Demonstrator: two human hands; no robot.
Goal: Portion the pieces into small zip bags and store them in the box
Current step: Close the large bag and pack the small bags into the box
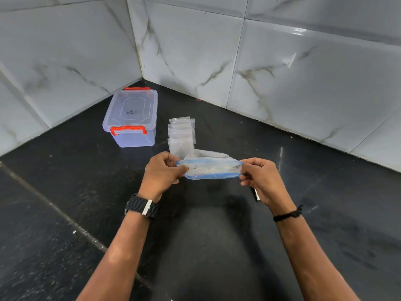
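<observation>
Head view: both hands (161, 170) (263, 180) on blue-rimmed bag (209, 169).

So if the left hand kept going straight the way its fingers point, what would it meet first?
Probably the right hand, past the blue-zip bag that the left hand already pinches; depth is unclear.
</observation>
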